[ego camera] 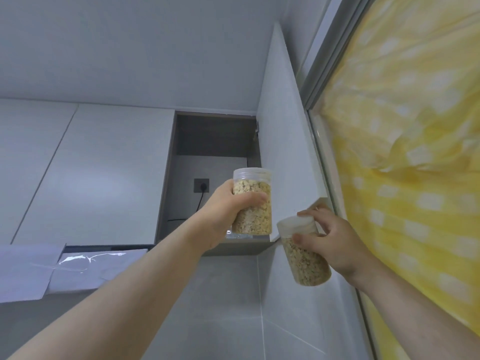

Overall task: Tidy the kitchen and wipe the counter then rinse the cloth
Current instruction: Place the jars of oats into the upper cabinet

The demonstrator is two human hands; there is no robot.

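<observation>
I am looking up at an open wall cabinet (215, 141). My left hand (223, 216) grips a clear plastic jar of oats (255, 216), held upright in front of the cabinet opening near its bottom edge. My right hand (335, 242) holds a second, similar jar of oats (306, 263), tilted, just below the lower corner of the open cabinet door (285, 141). Some of its fingertips touch that corner of the door. No cloth and no counter are in sight.
Inside the cabinet are a dark wall socket (201, 185) with a black cable plugged in and a shelf higher up. Closed white cabinet doors (91, 172) run to the left. A yellow checked curtain (415, 152) covers the window on the right. Grey tiles cover the wall below.
</observation>
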